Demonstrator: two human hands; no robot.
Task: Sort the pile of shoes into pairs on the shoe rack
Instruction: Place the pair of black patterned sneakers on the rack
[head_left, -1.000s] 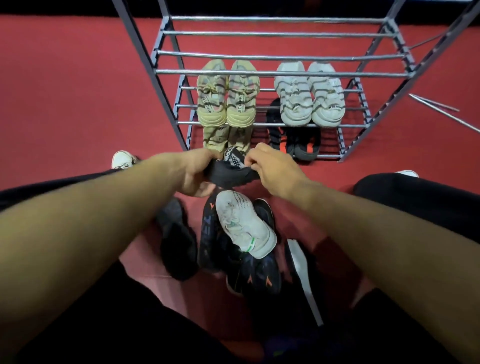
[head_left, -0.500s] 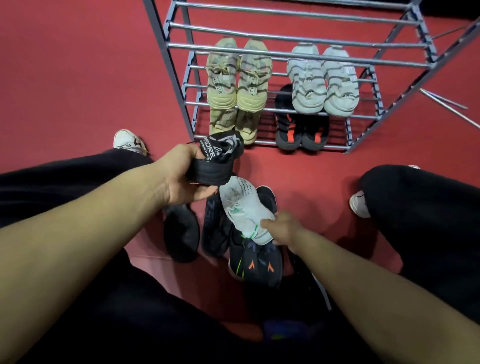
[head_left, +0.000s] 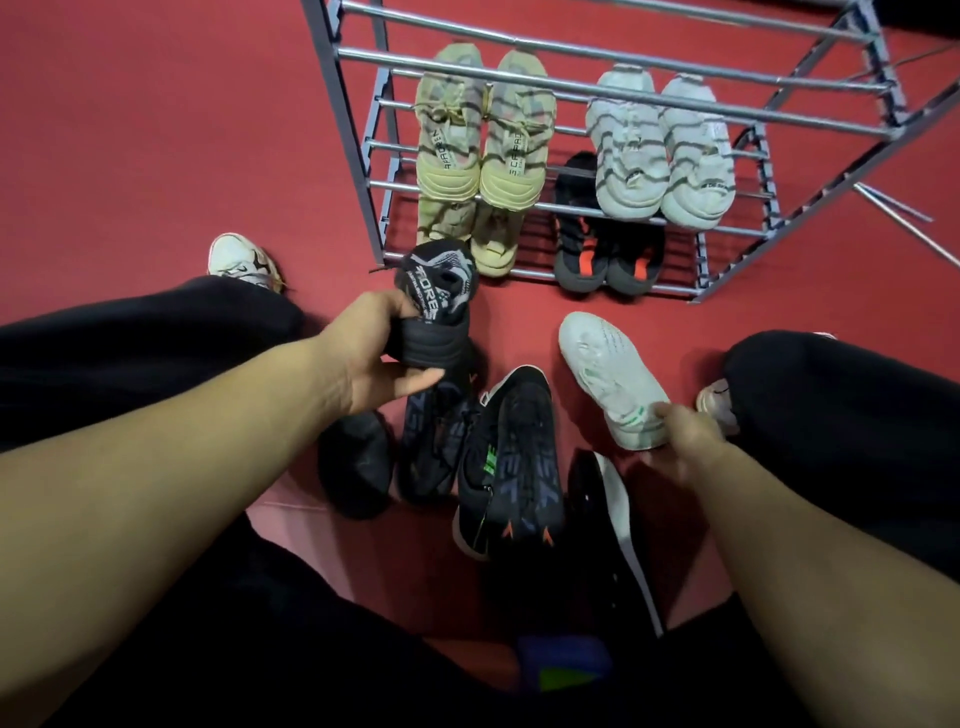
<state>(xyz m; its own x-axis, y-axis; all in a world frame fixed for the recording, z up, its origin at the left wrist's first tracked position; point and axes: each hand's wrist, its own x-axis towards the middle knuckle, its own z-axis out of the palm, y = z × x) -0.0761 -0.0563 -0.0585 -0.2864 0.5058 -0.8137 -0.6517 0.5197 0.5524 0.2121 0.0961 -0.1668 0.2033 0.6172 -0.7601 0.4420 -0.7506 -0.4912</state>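
My left hand (head_left: 371, 358) grips a black shoe with white lettering (head_left: 439, 306) by its heel, held above the floor in front of the rack's left corner. My right hand (head_left: 675, 441) holds a white shoe with green marks (head_left: 605, 374) by the heel, off to the right of the pile. The pile on the red floor has several dark shoes, among them a black one with orange and green marks (head_left: 511, 462). The metal shoe rack (head_left: 358, 171) carries a beige pair (head_left: 485, 135), a pale grey pair (head_left: 660, 150), and a black-and-orange pair (head_left: 605, 254) lower down.
My knees in black trousers flank the pile, with a white sneaker (head_left: 241, 260) on my left foot. A black shoe with a white sole (head_left: 613, 525) lies near my right arm. Loose metal rods (head_left: 904, 218) lie on the floor right of the rack.
My right hand let go of the black shoe, dropped to the white shoe on the pile and carried it to the right. My left hand kept the black shoe.
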